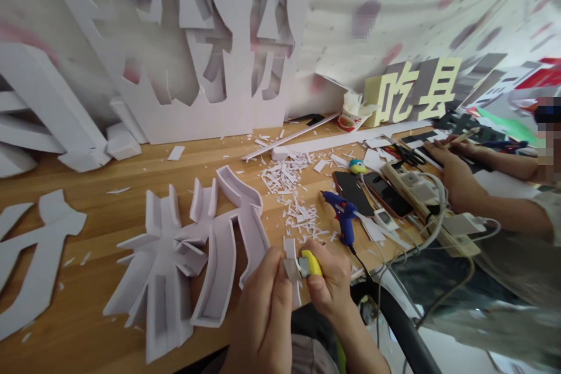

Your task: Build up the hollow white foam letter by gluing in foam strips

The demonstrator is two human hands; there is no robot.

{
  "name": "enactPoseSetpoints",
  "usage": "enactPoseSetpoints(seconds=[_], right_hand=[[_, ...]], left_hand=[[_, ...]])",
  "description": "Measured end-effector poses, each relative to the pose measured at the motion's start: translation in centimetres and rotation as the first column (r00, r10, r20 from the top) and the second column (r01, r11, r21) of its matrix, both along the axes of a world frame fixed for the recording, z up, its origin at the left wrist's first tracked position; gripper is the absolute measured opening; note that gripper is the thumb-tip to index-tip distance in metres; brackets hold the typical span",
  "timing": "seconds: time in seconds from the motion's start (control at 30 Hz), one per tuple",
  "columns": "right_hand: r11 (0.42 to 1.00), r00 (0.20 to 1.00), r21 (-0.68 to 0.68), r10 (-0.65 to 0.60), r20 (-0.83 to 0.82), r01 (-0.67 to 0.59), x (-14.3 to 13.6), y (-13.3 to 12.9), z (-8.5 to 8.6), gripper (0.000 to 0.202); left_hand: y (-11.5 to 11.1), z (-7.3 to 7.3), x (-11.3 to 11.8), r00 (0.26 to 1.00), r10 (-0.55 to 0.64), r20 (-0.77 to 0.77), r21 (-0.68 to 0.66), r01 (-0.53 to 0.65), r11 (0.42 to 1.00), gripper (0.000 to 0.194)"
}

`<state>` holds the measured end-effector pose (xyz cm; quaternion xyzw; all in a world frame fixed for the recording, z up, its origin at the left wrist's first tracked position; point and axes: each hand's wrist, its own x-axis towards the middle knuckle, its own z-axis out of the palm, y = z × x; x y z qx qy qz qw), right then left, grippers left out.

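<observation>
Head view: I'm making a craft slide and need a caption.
Right hand holding a yellow-and-metal tool, left hand at a narrow white strip, beside hollow white lettering.

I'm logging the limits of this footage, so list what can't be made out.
- Head view, yellow tool: far end of its handle, hidden by the right hand.
- Head view, left hand: whether it grips the white strip, hidden by its own fingers.
- Head view, flat white character: cut off by the left edge.
- Head view, paper bowl: printing too small to read.

Soft, fairly even light, faint shadows, wide-angle stretching, smeary blur toward the lower right.
</observation>
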<state>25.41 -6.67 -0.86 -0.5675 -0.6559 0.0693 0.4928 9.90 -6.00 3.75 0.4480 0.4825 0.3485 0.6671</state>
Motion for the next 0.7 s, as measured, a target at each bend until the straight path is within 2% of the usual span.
enactPoseSetpoints(seconds=[0.23, 0.43, 0.7], right_hand=[[1.000, 1.000, 0.013, -0.020, -0.019, 0.020, 0.1, 0.8, -0.6, 0.069], [1.000, 0.998, -0.009, -0.006, -0.061, 0.005, 0.1, 1.4, -1.6, 0.071], [0.998, 0.995, -0.066, 0.011, -0.099, -0.017, 0.2, 2.3, -3.1, 0.073]], left_hand=[[-0.2, -0.5, 0.3, 1.000, 0.010, 0.026, 0.020, -0.010, 1.000, 0.037], [-0.2, -1.4, 0.5, 0.997, 0.015, 0.072, -0.068, -0.010, 0.998, 0.039], [0.3, 0.1, 1.3, 0.992, 0.082, 0.097, -0.128, -0.069, 0.989, 0.048]])
